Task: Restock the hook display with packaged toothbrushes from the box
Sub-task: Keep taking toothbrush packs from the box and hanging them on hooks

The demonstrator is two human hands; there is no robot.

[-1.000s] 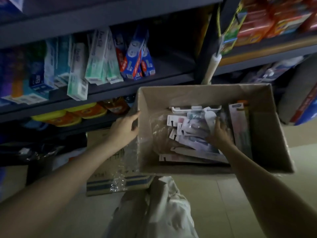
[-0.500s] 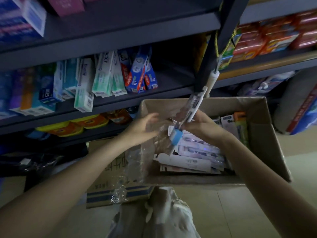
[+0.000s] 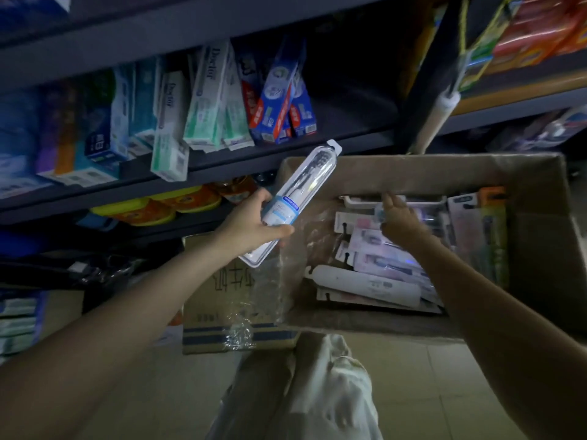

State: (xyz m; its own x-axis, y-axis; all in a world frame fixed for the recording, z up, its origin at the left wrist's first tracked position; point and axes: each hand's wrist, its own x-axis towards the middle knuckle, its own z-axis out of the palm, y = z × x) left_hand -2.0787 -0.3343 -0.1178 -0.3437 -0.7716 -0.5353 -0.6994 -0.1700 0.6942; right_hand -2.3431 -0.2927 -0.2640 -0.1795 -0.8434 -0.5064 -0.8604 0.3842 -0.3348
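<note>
Dim shelves (image 3: pixel 222 173); toothbrush pack (image 3: pixel 295 201) in left grip (image 3: pixel 254 223)

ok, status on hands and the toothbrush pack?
Left hand grips toothbrush pack, tilted, clear of the box. Right hand in box over remaining packs, grip unclear. Hook display not in view.

A shop aisle, I'd say: dark metal shelves (image 3: pixel 286 160) packed with boxed toothpaste (image 3: pixel 209 96), tins (image 3: pixel 158 208) below, red packs (image 3: pixel 533 30) upper right, stock cartons (image 3: pixel 235 300) on tiled floor (image 3: pixel 422 392).
</note>
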